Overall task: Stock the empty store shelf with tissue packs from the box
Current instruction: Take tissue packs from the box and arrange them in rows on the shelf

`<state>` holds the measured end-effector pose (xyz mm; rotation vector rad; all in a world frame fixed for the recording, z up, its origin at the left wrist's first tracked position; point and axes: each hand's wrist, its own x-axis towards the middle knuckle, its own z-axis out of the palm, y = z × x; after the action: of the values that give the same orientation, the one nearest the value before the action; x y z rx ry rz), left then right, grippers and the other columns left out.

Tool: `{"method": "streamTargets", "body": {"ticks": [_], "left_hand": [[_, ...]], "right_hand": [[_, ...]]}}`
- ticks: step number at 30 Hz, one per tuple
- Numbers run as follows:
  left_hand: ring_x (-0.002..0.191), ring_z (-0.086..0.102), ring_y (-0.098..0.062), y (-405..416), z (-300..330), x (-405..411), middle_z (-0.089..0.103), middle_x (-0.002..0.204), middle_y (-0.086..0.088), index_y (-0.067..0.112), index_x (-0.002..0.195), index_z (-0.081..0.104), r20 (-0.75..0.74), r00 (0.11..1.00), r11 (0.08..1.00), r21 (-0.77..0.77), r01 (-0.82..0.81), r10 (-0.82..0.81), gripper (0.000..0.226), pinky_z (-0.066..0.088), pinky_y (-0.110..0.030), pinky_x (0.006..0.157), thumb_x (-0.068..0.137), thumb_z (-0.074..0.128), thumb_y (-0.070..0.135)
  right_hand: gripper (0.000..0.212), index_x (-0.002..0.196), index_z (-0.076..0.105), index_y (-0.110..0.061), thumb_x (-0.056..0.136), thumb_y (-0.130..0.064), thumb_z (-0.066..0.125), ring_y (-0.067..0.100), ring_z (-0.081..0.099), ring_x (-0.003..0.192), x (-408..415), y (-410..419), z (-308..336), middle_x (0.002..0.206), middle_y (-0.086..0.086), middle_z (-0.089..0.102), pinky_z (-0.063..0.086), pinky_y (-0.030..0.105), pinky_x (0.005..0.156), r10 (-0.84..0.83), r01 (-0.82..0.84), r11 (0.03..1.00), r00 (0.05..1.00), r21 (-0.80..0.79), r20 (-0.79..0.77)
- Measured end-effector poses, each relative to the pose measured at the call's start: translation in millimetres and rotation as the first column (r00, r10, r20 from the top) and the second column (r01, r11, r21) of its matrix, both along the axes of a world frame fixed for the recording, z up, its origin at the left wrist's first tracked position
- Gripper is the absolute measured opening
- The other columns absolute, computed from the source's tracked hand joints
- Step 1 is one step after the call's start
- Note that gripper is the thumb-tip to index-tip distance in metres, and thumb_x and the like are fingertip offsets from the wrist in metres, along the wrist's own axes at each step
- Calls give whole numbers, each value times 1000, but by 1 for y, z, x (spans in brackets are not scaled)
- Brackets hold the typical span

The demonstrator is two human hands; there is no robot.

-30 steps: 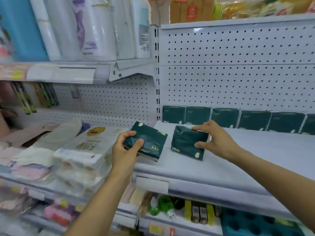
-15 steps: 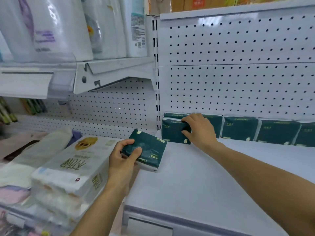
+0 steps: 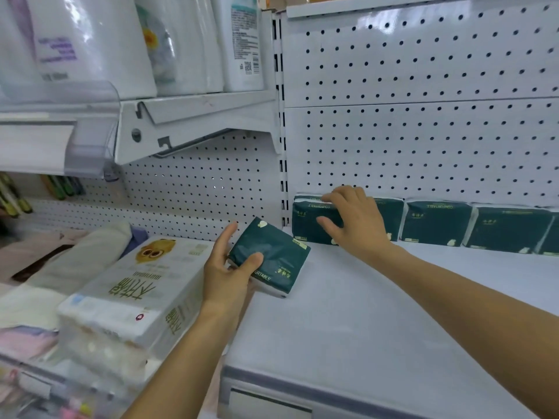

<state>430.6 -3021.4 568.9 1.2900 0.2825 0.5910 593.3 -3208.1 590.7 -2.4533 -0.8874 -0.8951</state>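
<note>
My left hand (image 3: 225, 275) grips a tilted tissue pack (image 3: 270, 257), long axis running far-left to near-right; my right hand (image 3: 352, 220) clasps an upright pack (image 3: 305, 220) on the shelf (image 3: 348, 322).

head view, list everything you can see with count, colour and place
tissue packs in the back row: at least four, dark green, standing on edge against the pegboard
front tissue pack: one, dark green, in front of the row's left end, under the right hand
held tissue pack: one, dark green, at the shelf's left edge
shelf: one, white, mostly bare
pegboard: white, behind the shelf
boxed tissue bundle: one, white with an owl print, on the left shelf
paper rolls: several, white, upper left shelf
left hand: grips the held tissue pack
right hand: rests on the front tissue pack, thumb on its front face
</note>
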Motion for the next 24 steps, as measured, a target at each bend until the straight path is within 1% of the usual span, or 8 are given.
{"method": "streamTargets", "body": {"ticks": [2,4,7,10,14,17,20,24], "left_hand": [[98,71,-19,-3,3,1,65,119,-9,54,121,53,-20,999,998,48,28,-27,75,59,-40,81,82,69,-8],[96,71,-20,-10,10,5,69,111,-11,49,132,45,-37,995,989,120,92,-88,82,59,-41,81,82,64,-13],[93,72,-19,-25,25,13,74,104,-4,40,148,27,-102,966,924,283,258,-238,92,60,-40,79,81,65,-12],[88,69,-7,-40,35,21,74,101,5,41,148,19,-147,935,832,427,354,-322,95,57,-28,76,83,70,-5],[104,57,-4,-48,34,44,59,123,5,32,147,30,-142,975,811,542,220,-170,76,46,-17,82,86,73,15],[126,45,-12,-43,22,74,42,144,-1,23,148,30,-190,981,823,553,131,-29,75,36,-21,95,87,73,20],[140,33,-18,-40,13,104,27,155,-4,17,152,21,-243,970,798,591,122,32,85,29,-24,101,86,74,23],[142,31,-23,-37,6,137,27,157,-4,16,154,16,-313,949,784,599,161,44,96,32,-37,111,82,79,24]], "right_hand": [[46,131,54,-22,89,-38,64,17,43,119,-24,0,12,131,-1,50,41,36,98,199,-192,979,973,67,-121],[66,143,39,-33,85,-36,70,7,31,131,-51,-3,28,142,-10,38,32,28,106,401,-388,915,851,108,-339],[84,147,28,-42,79,-37,77,4,26,132,-78,-9,41,139,-18,36,28,24,108,434,-467,881,746,67,-504],[64,132,48,-35,76,-38,79,9,43,114,-76,-28,31,122,-16,52,39,33,102,316,-317,945,833,76,-454],[32,100,58,-29,77,-32,80,17,60,97,-53,-81,8,100,-6,63,55,37,82,288,-62,923,766,380,-575],[24,96,61,-22,79,-26,78,18,61,88,-35,-113,-7,98,0,64,54,27,71,152,157,880,801,448,-579],[17,90,63,-21,81,-27,77,11,63,74,-24,-121,-11,84,-6,62,50,29,67,50,259,850,827,459,-560],[26,73,53,-17,83,-24,75,5,54,54,-7,-113,-15,70,-4,50,40,24,55,-25,331,832,825,446,-565]]}}
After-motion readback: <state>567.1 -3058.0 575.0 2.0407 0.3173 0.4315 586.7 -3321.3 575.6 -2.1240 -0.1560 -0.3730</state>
